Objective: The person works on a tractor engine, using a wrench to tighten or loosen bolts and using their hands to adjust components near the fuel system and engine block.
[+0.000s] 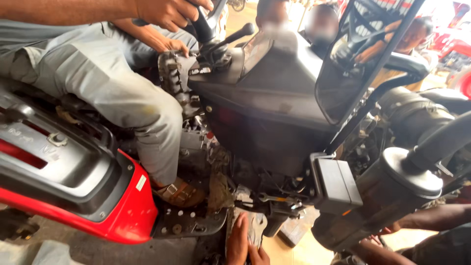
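under the tractor, a grimy grey metal plate (256,226); left hand (237,241) flat on it, right hand (258,255) curled beside.

grey metal plate (256,226); flat, grimy; low under tractor's dark dash housing (274,113); beside footrest (191,223)

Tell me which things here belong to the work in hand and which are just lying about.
In hand:
left hand and right hand, both against the grey metal plate low under the tractor body

Just about:
red mudguard
footplate
seated person's sandal
black cylinder with pipe
co-worker's arm
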